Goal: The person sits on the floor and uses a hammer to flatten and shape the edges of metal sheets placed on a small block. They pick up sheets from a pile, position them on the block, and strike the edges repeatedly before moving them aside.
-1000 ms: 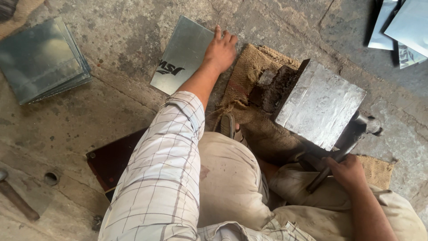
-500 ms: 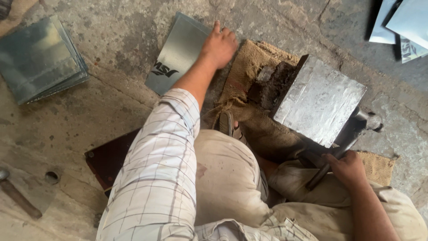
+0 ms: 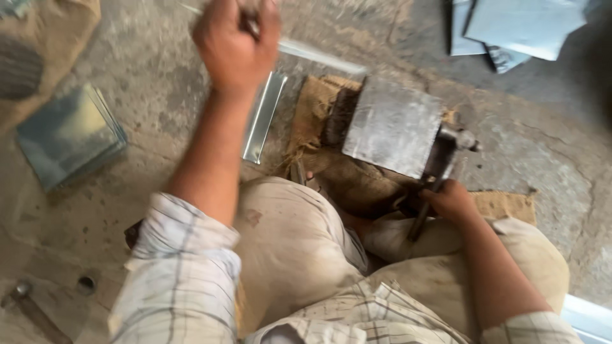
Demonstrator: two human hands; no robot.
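My left hand point(image 3: 237, 46) is raised near the top of the view, closed on the edge of a thin square metal sheet point(image 3: 262, 118) that is tilted up and seen almost edge-on. My right hand point(image 3: 450, 200) rests low on the right, gripping the handle of a hammer point(image 3: 440, 169) whose head lies by the right side of a grey metal block point(image 3: 392, 126). The block sits on brown sacking point(image 3: 315, 118) in front of my knees. The frame is motion-blurred.
A stack of square metal sheets point(image 3: 69, 137) lies on the concrete floor at the left. More sheets point(image 3: 510, 25) lie at the top right. A second hammer point(image 3: 32, 309) and a small ring point(image 3: 85, 284) lie at the bottom left.
My left hand has lifted the sheet off the floor and swung it up and towards me. The right hand stays on the hammer. The camera has shifted.
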